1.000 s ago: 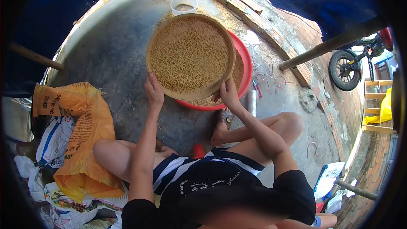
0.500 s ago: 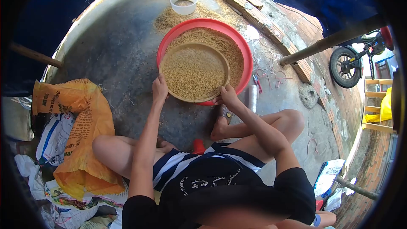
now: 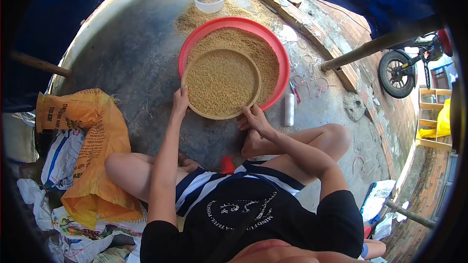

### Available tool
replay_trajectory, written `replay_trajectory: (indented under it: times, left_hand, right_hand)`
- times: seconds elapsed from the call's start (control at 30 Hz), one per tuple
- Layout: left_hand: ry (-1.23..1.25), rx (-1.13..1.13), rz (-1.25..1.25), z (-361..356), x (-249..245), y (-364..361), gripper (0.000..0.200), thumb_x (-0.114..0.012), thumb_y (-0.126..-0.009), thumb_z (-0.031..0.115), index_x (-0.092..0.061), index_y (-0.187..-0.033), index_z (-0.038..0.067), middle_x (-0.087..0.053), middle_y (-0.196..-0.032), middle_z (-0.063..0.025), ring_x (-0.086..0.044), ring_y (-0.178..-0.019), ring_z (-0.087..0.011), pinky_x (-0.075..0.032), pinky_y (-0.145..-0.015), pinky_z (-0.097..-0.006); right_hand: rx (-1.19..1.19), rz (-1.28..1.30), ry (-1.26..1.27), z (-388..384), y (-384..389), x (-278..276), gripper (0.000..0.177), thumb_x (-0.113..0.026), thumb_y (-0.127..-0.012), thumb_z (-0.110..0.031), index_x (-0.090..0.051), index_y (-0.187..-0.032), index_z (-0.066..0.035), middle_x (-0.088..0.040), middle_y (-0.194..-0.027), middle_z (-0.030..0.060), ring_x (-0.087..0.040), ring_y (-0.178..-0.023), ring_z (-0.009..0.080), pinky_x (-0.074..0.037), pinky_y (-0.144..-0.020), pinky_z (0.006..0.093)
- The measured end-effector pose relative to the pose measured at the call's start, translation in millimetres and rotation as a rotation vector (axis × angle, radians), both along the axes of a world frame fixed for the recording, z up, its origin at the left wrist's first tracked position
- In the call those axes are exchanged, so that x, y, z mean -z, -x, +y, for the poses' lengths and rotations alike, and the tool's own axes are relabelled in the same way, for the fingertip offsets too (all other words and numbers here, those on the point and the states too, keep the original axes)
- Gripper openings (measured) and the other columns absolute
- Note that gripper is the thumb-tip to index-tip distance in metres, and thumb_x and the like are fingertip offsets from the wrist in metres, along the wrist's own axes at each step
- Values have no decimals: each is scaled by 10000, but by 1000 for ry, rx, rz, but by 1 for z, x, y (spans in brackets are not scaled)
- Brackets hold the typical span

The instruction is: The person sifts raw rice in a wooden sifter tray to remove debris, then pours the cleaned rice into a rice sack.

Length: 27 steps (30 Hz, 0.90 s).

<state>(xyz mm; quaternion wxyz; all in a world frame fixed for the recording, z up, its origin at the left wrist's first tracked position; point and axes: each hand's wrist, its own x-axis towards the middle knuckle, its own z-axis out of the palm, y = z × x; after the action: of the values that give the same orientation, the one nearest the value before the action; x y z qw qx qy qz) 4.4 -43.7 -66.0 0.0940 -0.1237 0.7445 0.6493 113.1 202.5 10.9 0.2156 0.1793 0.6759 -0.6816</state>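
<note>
Concrete floor (image 3: 136, 53) extends as open room left of the red basin (image 3: 284, 68); orange sack (image 3: 109, 134) well apart, further left. Basin: grain inside, ahead of the crossed legs. Round sieve (image 3: 219, 117): no long axis, grain spread across it; lies over the basin's near-left part, near edge projecting past the basin's near rim toward the person. Contact between sieve and basin: cannot tell. White tub (image 3: 209, 7) beyond the basin's far rim. Sieve is straight ahead, between the hands; neither nearer, both at its edge. Left hand (image 3: 180, 101): closed on left rim, thumb uppermost. Right hand (image 3: 256, 121): partly curled, pinching near-right rim; underside fingers partly hidden. Plastic roll (image 3: 289, 109) and red pliers (image 3: 295, 90) just beside the basin's right edge, so less bare floor there.
</note>
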Motion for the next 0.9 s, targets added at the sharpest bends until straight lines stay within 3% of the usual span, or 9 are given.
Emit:
replay_trajectory:
  times: [0.13, 0.2, 0.23, 0.3, 0.43, 0.57, 0.7, 0.83, 0.9]
  left_hand:
    - [-46, -85, 98, -19, -18, 13, 346, -362, -883, 302, -510, -920, -9, -508, -640, -9, -472, -498, -69, -373, -410, -231]
    - [-26, -107, 129, -16, -38, 13, 344, -359, -883, 300, -508, -913, -8, -495, -616, -3, -460, -470, -70, -357, -383, -231]
    - [-6, -122, 157, -14, -46, 11, 342, -356, -884, 299, -507, -906, -7, -482, -591, 3, -448, -443, -71, -341, -356, -232]
    - [43, -120, 163, -12, -52, 12, 341, -346, -884, 292, -507, -884, -9, -458, -548, -2, -430, -399, -81, -323, -326, -238]
    - [95, -101, 123, -7, -59, 7, 349, -332, -885, 292, -509, -851, -7, -436, -503, -11, -409, -347, -100, -305, -296, -250]
    - [118, -89, 59, -18, -66, 12, 370, -321, -877, 299, -508, -802, -11, -440, -493, -17, -405, -332, -104, -298, -288, -247]
    - [-101, -81, -122, -20, -73, 16, 378, -306, -855, 288, -501, -728, -11, -456, -481, -25, -405, -316, -104, -283, -269, -239]
    - [-25, -1, -144, 17, -51, -4, 367, -313, -864, 304, -520, -789, 10, -485, -507, -22, -409, -316, -103, -265, -256, -227]
    - [-51, 20, -153, 20, -35, -3, 368, -313, -868, 312, -522, -808, 15, -489, -514, -20, -407, -316, -100, -258, -252, -221]
  right_hand:
    - [-600, 506, -358, -12, -40, 32, 386, -466, -811, -250, -362, -1084, 3, -570, -847, 154, -563, -838, 309, -429, -737, 467]
    - [-848, 1164, -698, -14, -59, 50, 469, -515, -764, -324, -394, -1096, -15, -565, -908, 137, -484, -983, 337, -276, -880, 502]
    - [-849, 1167, -693, -6, -66, 76, 469, -515, -764, -324, -394, -1096, -15, -565, -908, 137, -484, -983, 337, -276, -880, 502]
    - [-1709, 636, -771, 15, -71, 129, 510, -517, -748, -364, -417, -1104, -12, -540, -977, 151, -455, -1016, 345, -215, -926, 480]
    - [-1056, 601, -592, -15, -45, 16, 436, -460, -790, -339, -458, -1071, -6, -560, -892, 182, -531, -902, 318, -400, -780, 412]
    - [-461, -75, -91, 12, 15, 6, 472, -344, -861, -365, -398, -1105, 36, -498, -1037, 222, -551, -877, 281, -441, -753, 387]
    - [247, -88, 229, 48, 59, -3, 521, -269, -871, -426, -374, -1143, 5, -488, -1047, 184, -534, -892, 264, -451, -759, 378]
    - [241, -144, 317, 50, 69, -10, 464, -321, -864, -366, -419, -1077, 34, -527, -956, 173, -551, -853, 262, -475, -708, 362]
    - [179, -35, -12, 44, 60, -6, 352, -391, -835, -258, -457, -1017, 36, -548, -904, 148, -555, -829, 251, -473, -703, 384]
